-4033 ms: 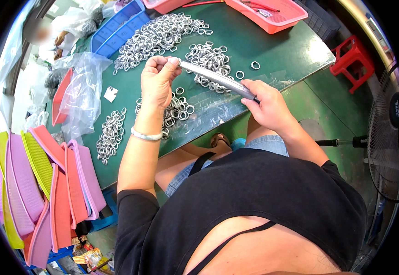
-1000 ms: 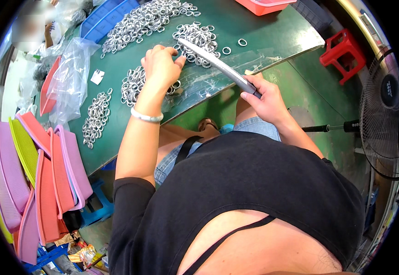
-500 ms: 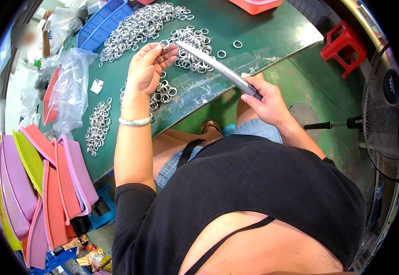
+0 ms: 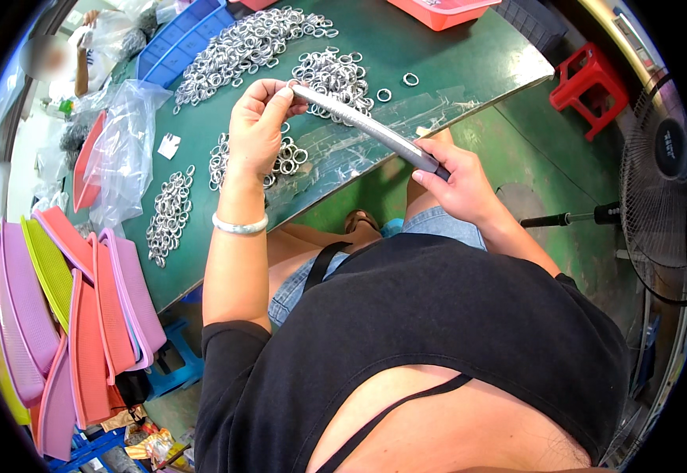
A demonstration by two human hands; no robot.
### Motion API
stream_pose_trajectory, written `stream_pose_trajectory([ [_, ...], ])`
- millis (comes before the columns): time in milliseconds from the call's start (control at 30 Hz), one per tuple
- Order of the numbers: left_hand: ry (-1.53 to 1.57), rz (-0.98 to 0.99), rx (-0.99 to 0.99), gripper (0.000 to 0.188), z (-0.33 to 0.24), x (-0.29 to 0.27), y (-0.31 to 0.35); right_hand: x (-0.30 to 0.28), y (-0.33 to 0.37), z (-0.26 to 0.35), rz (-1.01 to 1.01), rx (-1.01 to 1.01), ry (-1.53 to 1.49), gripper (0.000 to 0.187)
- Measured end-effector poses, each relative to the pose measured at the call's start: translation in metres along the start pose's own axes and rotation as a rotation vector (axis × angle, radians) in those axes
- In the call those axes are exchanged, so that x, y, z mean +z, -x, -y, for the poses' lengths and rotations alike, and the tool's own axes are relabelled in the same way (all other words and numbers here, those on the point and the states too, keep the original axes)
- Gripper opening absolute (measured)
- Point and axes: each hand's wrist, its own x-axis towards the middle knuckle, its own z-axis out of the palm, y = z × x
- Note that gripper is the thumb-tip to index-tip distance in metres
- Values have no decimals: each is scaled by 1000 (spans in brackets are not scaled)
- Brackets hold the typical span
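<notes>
My right hand [image 4: 462, 180] grips the dark handle of a long tapered metal ring mandrel [image 4: 367, 126], its thin end pointing up and left over the table. At that thin end my left hand [image 4: 258, 130] pinches a small metal ring [image 4: 293, 83] between thumb and fingers. The ring is at the mandrel's tip; whether it sits around it is hard to tell. Just beyond the mandrel lies a pile of silver rings [image 4: 334, 71]. A smaller group of rings [image 4: 290, 158] is partly hidden behind my left wrist, and another cluster [image 4: 170, 217] lies farther left.
A large ring heap [image 4: 237, 47] lies beside a blue divided bin [image 4: 171, 51] on the green table [image 4: 470, 67]. A red tray [image 4: 446, 14] stands at the far edge. Plastic baskets [image 4: 95, 315] crowd the left. A fan [image 4: 659, 181] and red stool [image 4: 588, 87] stand right. Another person is far left.
My left hand has turned and closed its fingers, bringing the ring to the mandrel's tip. The mandrel has dipped slightly, with my right hand still around its handle.
</notes>
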Motion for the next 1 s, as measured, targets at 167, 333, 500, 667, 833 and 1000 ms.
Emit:
stream_pose_trajectory([
  [167,17,7,67,23,-1,1,10,-1,2,5,41,9,29,37],
  [333,86,137,-68,28,5,9,28,-1,0,13,52,-101,67,36],
  [500,465,164,-110,25,17,17,48,1,-3,15,49,-249,182,40],
  [667,451,162,-118,26,23,7,58,2,-1,20,95,-219,189,39],
  [833,409,145,-86,26,22,6,61,7,-2,23,72,-228,166,36],
  [1000,422,112,-95,26,24,7,64,6,-4,26,93,-220,201,36],
])
